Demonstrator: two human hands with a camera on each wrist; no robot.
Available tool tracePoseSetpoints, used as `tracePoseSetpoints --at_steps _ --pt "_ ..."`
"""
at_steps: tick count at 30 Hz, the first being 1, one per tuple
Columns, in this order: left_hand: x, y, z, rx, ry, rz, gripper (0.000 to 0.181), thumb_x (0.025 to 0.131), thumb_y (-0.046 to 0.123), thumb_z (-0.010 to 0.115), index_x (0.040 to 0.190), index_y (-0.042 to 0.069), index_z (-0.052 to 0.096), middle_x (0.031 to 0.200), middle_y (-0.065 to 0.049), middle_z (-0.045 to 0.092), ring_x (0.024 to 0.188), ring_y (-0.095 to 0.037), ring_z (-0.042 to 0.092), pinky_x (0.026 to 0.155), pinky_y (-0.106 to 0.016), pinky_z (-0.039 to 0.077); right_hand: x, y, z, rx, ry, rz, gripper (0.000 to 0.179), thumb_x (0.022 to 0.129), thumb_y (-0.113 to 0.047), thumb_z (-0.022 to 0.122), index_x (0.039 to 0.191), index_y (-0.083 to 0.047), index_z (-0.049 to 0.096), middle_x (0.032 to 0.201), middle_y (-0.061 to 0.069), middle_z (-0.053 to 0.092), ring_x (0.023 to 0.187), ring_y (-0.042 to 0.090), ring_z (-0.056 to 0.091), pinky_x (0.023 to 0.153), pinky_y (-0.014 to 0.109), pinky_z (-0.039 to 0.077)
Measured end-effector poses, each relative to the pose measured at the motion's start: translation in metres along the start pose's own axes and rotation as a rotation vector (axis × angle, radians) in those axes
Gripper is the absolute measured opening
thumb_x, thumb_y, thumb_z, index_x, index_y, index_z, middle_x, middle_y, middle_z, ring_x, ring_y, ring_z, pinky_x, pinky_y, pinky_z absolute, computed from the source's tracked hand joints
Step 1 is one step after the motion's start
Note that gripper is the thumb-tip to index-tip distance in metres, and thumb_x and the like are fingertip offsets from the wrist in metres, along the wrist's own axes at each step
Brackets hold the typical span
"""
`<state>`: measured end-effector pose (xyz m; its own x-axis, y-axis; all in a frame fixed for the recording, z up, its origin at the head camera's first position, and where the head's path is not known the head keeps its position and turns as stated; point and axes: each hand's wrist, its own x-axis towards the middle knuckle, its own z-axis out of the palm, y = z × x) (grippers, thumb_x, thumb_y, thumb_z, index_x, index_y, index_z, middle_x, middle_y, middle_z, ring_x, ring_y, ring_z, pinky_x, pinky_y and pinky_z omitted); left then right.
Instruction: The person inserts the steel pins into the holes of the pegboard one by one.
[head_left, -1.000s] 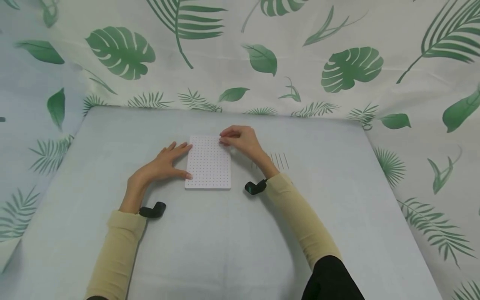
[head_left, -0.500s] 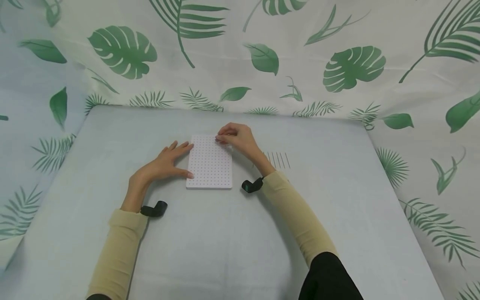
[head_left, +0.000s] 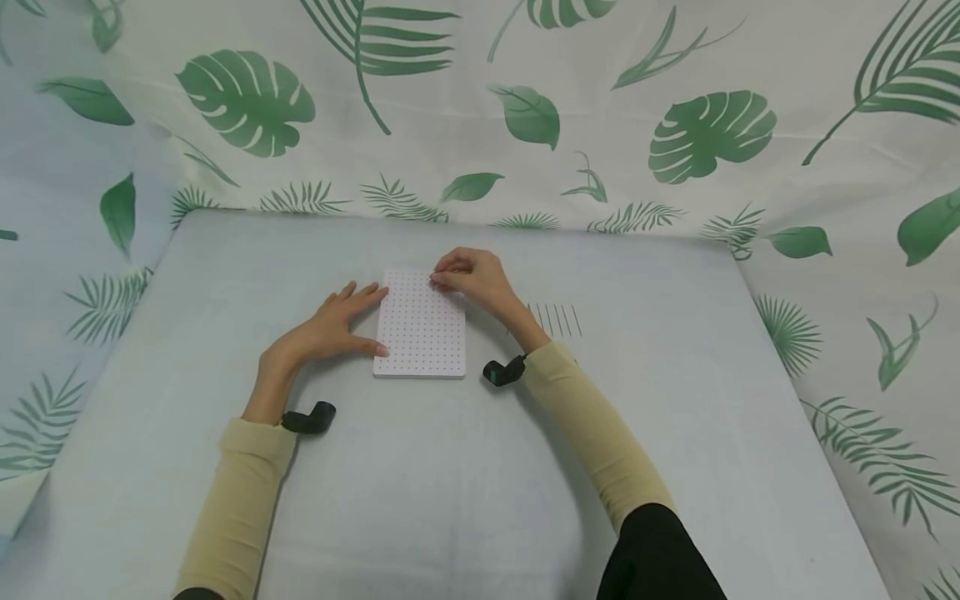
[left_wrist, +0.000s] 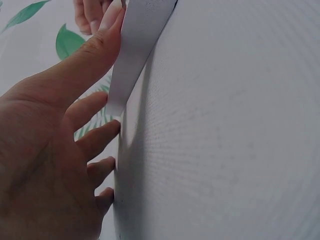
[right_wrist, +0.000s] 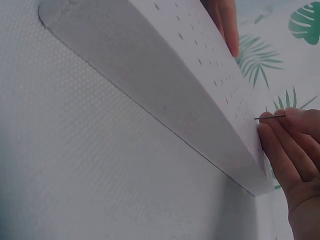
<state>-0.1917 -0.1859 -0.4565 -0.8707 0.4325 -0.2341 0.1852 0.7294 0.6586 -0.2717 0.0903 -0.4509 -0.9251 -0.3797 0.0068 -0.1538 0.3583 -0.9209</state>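
A white rectangular board (head_left: 420,333) dotted with rows of small holes lies flat on the table. My left hand (head_left: 325,329) is spread along its left side, with thumb and index finger touching the edge. In the left wrist view those fingers lie straight against the board's thick side (left_wrist: 137,40). Over the board's far right corner, my right hand (head_left: 477,279) pinches a thin dark metal pin (right_wrist: 270,117) between thumb and fingertips. In the right wrist view the pin's tip is right at the holed face.
Several thin dark pins (head_left: 555,320) lie in a row on the table right of the board, partly hidden by my right wrist. The table is covered with white cloth (head_left: 390,483). A leaf-patterned curtain (head_left: 585,108) hangs behind the far edge.
My right hand has moved slightly left over the board's far right corner, then stays almost still. The left hand keeps its place on the board's edge.
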Motion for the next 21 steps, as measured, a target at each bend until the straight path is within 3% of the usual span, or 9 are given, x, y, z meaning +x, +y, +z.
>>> tracePoseSetpoints --at_steps 8,21 --pt "-0.001 0.0015 -0.0002 0.004 0.002 0.003 0.1 0.086 0.037 0.083 0.164 0.01 0.026 0.172 -0.019 0.015 0.159 -0.046 -0.003 0.127 -0.062 -0.005 -0.0008 0.0004 0.0006 -0.123 0.005 0.004 0.016 0.091 -0.021 0.079 0.103 -0.011 0.075 0.103 0.006 0.079 0.097 0.017 0.073 0.08 0.028 0.056" --pt "-0.0008 0.0025 -0.0015 0.008 0.003 0.0 0.1 0.086 0.037 0.083 0.164 0.01 0.026 0.172 -0.018 0.015 0.159 -0.046 -0.003 0.128 -0.062 -0.004 -0.0048 -0.0004 -0.0019 -0.133 -0.029 -0.018 0.024 0.092 -0.014 0.077 0.115 -0.009 0.073 0.11 0.007 0.078 0.105 0.019 0.073 0.093 0.032 0.057"
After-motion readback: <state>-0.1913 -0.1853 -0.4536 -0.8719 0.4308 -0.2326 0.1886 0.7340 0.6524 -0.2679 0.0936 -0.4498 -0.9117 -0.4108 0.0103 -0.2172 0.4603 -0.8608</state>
